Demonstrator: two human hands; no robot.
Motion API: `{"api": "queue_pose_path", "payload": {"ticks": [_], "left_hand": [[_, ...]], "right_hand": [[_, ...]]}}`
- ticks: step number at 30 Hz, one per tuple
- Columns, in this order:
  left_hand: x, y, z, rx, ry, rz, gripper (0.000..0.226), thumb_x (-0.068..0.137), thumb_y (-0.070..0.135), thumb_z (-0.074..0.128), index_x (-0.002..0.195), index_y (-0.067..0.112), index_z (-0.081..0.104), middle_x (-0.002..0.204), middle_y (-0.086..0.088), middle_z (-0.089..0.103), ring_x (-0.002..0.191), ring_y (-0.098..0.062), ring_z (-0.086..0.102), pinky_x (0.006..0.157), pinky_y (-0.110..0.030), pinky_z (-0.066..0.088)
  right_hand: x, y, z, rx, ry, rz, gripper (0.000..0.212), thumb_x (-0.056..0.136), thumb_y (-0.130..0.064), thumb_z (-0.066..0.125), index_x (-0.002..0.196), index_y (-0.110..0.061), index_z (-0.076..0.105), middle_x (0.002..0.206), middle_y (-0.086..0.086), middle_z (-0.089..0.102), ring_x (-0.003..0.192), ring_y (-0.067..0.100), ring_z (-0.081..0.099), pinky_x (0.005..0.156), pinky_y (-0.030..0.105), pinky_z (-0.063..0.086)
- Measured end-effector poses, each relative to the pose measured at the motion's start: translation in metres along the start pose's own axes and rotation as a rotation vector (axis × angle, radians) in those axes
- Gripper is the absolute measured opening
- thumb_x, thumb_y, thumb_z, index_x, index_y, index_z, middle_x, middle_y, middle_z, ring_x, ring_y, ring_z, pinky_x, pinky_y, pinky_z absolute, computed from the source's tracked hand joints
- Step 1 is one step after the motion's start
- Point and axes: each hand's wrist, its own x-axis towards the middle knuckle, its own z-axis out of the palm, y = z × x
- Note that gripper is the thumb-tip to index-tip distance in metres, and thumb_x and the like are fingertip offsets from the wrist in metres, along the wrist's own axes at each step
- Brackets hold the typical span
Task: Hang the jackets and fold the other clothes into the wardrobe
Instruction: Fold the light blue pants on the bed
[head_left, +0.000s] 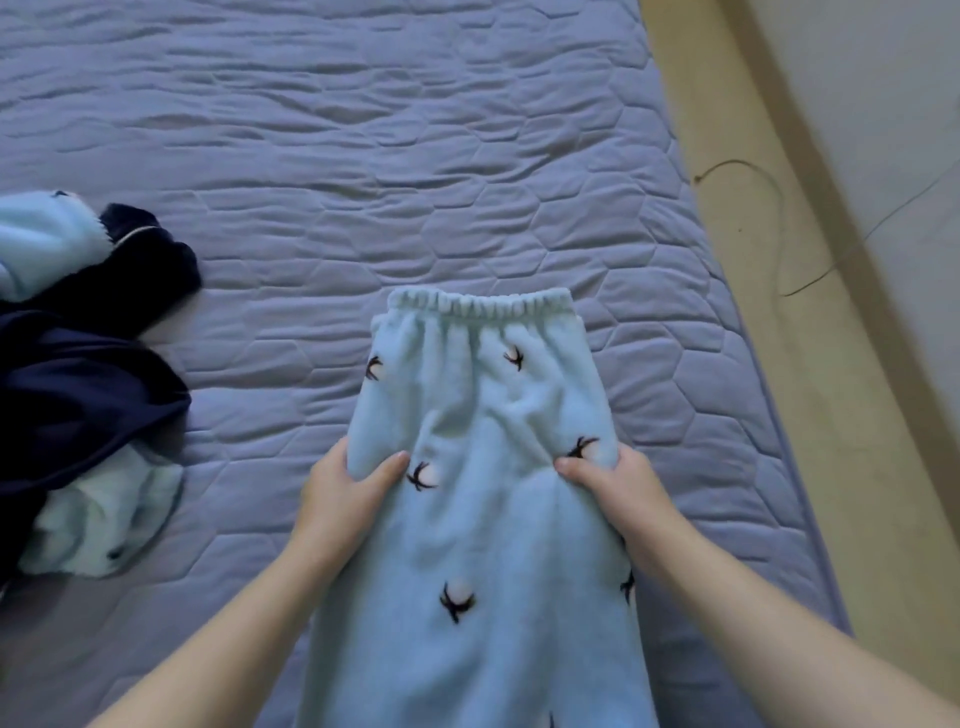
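Pale blue fleece trousers (488, 467) lie flat on the quilted mattress (363, 156) near its right edge. Their long axis runs straight away from the person, with the elastic waistband at the far end and the legs leaving the bottom of the view. Small dark motifs dot the fabric. A heap of navy and pale blue clothes (78, 374) sits well apart at the left. The left hand (345, 493) and right hand (618, 483) each pinch a side edge, thumb on top, fingers tucked under.

Arms extended forward, left hand (343, 493) and right hand (621, 488) each pinch the pants (483, 410).
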Motion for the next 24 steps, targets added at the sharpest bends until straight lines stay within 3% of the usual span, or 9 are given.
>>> {"api": "queue_pose_path", "payload": {"ticks": [3,5,8,10,12,13,17,21,24], "left_hand": [[0.006,-0.004,0.005,0.039,-0.067,-0.018,0.031,0.076,0.036,0.077,0.101,0.021,0.067,0.091,0.009,0.071,0.091,-0.013,0.066,0.075,-0.03,0.053],[0.013,0.0,0.004,-0.001,-0.186,-0.09,0.029,0.072,0.035,0.079,0.095,0.02,0.068,0.086,0.011,0.071,0.087,-0.012,0.068,0.063,-0.021,0.052],[0.039,0.026,0.003,-0.263,-0.298,-0.16,0.032,0.075,0.034,0.078,0.101,0.018,0.068,0.094,-0.001,0.074,0.082,-0.016,0.071,0.064,-0.027,0.058],[0.055,0.046,0.006,-0.39,-0.349,-0.125,0.026,0.086,0.026,0.067,0.111,0.017,0.065,0.098,-0.005,0.074,0.081,-0.018,0.072,0.065,-0.029,0.058],[0.065,0.058,0.013,-0.453,-0.364,-0.058,0.023,0.09,0.014,0.061,0.113,0.016,0.063,0.099,-0.007,0.073,0.076,-0.017,0.072,0.063,-0.029,0.058],[0.068,0.061,0.017,-0.477,-0.383,-0.044,0.022,0.091,0.011,0.059,0.112,0.015,0.062,0.097,-0.006,0.073,0.075,-0.017,0.071,0.063,-0.029,0.058],[0.073,0.055,0.023,-0.363,-0.483,-0.117,0.028,0.094,0.026,0.058,0.121,0.02,0.06,0.107,-0.004,0.072,0.092,-0.02,0.07,0.076,-0.033,0.056],[0.053,0.036,0.014,-0.36,-0.528,-0.193,0.038,0.092,0.039,0.056,0.123,0.019,0.061,0.111,-0.005,0.071,0.099,-0.022,0.069,0.085,-0.036,0.054],[0.002,0.002,-0.008,-0.368,-0.597,-0.338,0.046,0.082,0.046,0.064,0.117,0.016,0.064,0.108,-0.007,0.072,0.094,-0.021,0.07,0.077,-0.031,0.058]], "right_hand": [[0.003,0.011,-0.007,0.012,0.021,0.037,0.018,0.076,-0.01,0.074,0.093,-0.011,0.068,0.091,0.006,0.073,0.079,0.02,0.067,0.071,0.03,0.052],[0.008,0.01,-0.01,0.071,-0.118,0.142,0.028,0.077,-0.01,0.073,0.104,-0.006,0.068,0.091,0.009,0.075,0.082,0.023,0.07,0.072,0.031,0.056],[0.035,-0.021,-0.012,0.261,-0.276,0.156,0.038,0.078,-0.019,0.069,0.113,-0.007,0.066,0.103,0.015,0.072,0.095,0.031,0.069,0.084,0.041,0.056],[0.052,-0.045,-0.005,0.276,-0.299,0.109,0.032,0.084,-0.02,0.066,0.113,-0.008,0.066,0.1,0.013,0.073,0.087,0.026,0.071,0.074,0.036,0.059],[0.061,-0.056,0.004,0.269,-0.189,0.03,0.022,0.087,-0.011,0.063,0.108,-0.007,0.066,0.086,0.009,0.074,0.07,0.02,0.071,0.059,0.029,0.058],[0.064,-0.055,0.003,0.295,-0.125,-0.022,0.021,0.086,-0.007,0.064,0.107,-0.007,0.066,0.084,0.009,0.073,0.068,0.02,0.071,0.058,0.029,0.058],[0.073,-0.031,-0.007,0.312,-0.097,-0.008,0.034,0.084,-0.016,0.069,0.118,-0.013,0.064,0.103,0.013,0.072,0.09,0.028,0.07,0.074,0.038,0.058],[0.053,-0.009,-0.014,0.319,-0.292,0.173,0.05,0.077,-0.042,0.071,0.12,-0.018,0.065,0.114,0.011,0.069,0.104,0.028,0.067,0.092,0.045,0.053],[0.005,0.019,-0.026,0.322,-0.414,0.29,0.056,0.059,-0.05,0.08,0.106,-0.021,0.074,0.108,0.006,0.072,0.098,0.021,0.07,0.077,0.034,0.058]]}}
